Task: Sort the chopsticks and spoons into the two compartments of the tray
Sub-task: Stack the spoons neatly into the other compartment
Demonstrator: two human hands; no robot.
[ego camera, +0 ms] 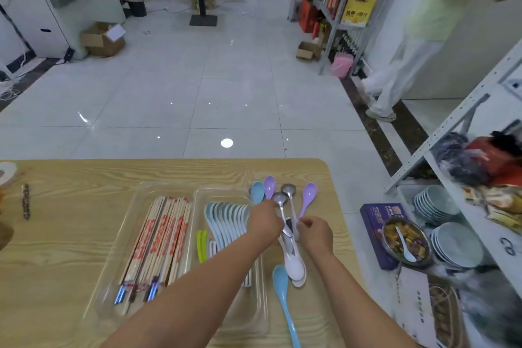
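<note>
Nearest me, low in the frame, a blue spoon (283, 288) lies on the bench (56, 234) just beside the clear tray (255, 316), touching a stack of white spoons (295, 265). Above that, my left hand (264, 223) curls round the handle of a metal spoon (279, 200). My right hand (315, 232) is clenched at the same cluster of handles; I cannot tell what it grips. In the tray's left compartment lie the chopsticks (158, 237), in the right a row of pale blue spoons (226, 220). Farther up, two purple spoons (308, 197) fan out on the bench.
</note>
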